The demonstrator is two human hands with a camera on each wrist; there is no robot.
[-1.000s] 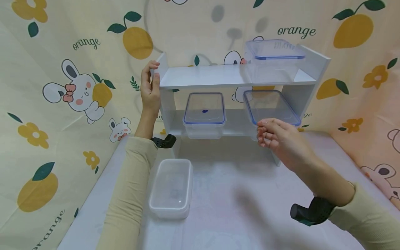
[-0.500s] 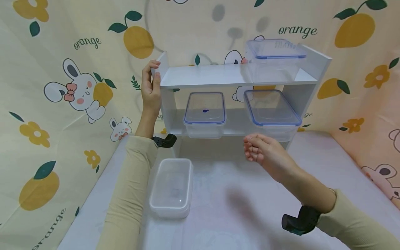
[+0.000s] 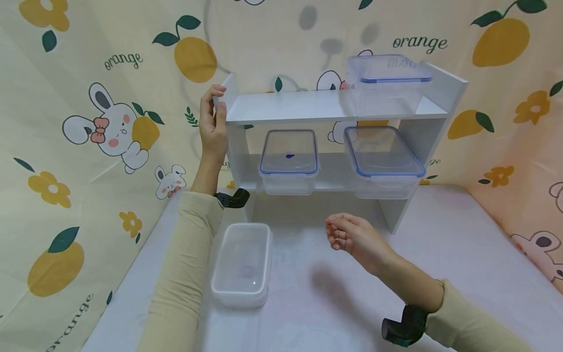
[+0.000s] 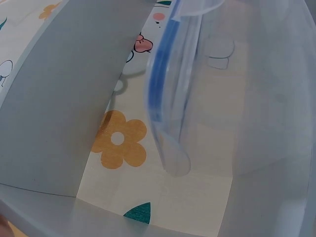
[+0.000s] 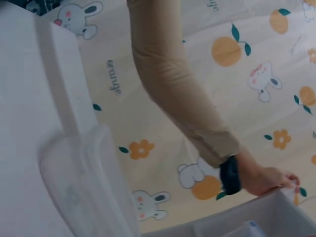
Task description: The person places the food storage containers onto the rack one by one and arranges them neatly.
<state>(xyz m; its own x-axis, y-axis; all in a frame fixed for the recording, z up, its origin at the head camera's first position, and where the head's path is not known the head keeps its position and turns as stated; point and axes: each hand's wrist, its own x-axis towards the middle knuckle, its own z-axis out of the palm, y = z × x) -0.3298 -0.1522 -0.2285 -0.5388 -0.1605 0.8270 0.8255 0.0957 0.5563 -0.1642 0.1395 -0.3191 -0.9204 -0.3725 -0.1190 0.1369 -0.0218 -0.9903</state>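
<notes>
My left hand (image 3: 213, 120) grips the upper left side panel of a white two-tier shelf (image 3: 286, 106), its thumb on the front and its fingers around the edge. My right hand (image 3: 358, 239) hovers over the table in front of the shelf, fingers loosely curled and holding nothing. On the lower tier sit two clear food containers with blue-rimmed lids, a left container (image 3: 288, 161) and a right container (image 3: 384, 161). A third lidded container (image 3: 387, 88) stands at the right of the upper tier. Nearest my right hand, a translucent container (image 3: 242, 266) rests on the table.
The white table (image 3: 299, 313) runs up to a patterned backdrop (image 3: 88, 195) at the back and both sides. The lower containers jut slightly past the shelf's front edge. In the right wrist view the translucent container (image 5: 89, 182) looms close at left.
My right hand has let go of the right lower container and moved down and left, away from the shelf. My left hand stays on the side panel.
</notes>
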